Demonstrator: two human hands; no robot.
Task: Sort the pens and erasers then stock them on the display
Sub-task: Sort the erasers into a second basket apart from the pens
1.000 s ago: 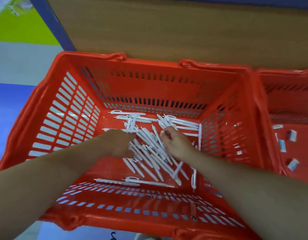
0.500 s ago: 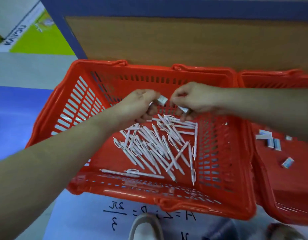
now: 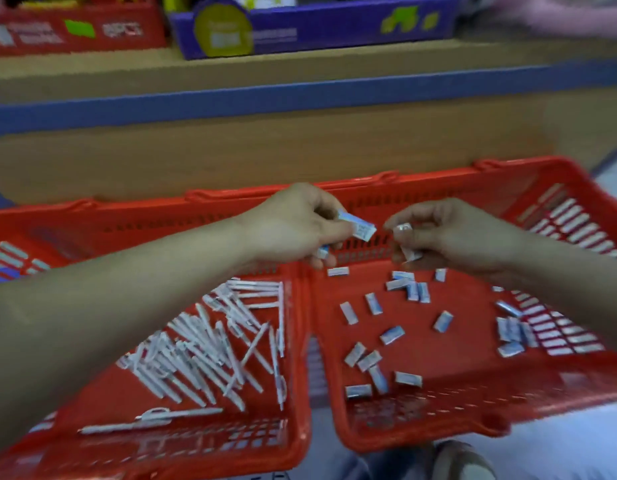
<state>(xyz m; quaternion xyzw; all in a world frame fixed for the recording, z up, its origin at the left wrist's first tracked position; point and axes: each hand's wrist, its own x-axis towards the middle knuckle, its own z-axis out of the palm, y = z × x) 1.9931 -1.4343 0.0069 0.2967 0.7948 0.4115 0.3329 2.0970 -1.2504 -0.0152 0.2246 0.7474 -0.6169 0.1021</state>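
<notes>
Although the whole frame is smeared by motion, the sorting looks close to finished. White pens [image 3: 210,344] are heaped in the left basket [image 3: 144,211], lower left of the frame, and I can make out no eraser among them. Loose erasers [image 3: 391,335] are scattered over the floor of the right basket [image 3: 473,341], lower right, with no pen among them.

Both hands hang over the far side of the right basket, at the centre of the frame. The left hand [image 3: 293,230] has its fingers curled and pinches one blue-and-white eraser [image 3: 359,227] between thumb and forefinger, with what seems a second one tucked lower in the fingers. The right hand [image 3: 452,233] is likewise curled, holding two small erasers [image 3: 404,227] at its fingertips. These few look bound for the right basket (a guess from where they are held).

Stocking, as far as I can judge, has not begun. The shelf [image 3: 300,74] across the top of the frame is the likely display, yet none of these goods shows on it. Print on the purple box [image 3: 317,26] and the red box [image 3: 75,29] up there is too blurred to read. Both baskets run off the bottom edge, and the pen pile may hide things beneath it.
</notes>
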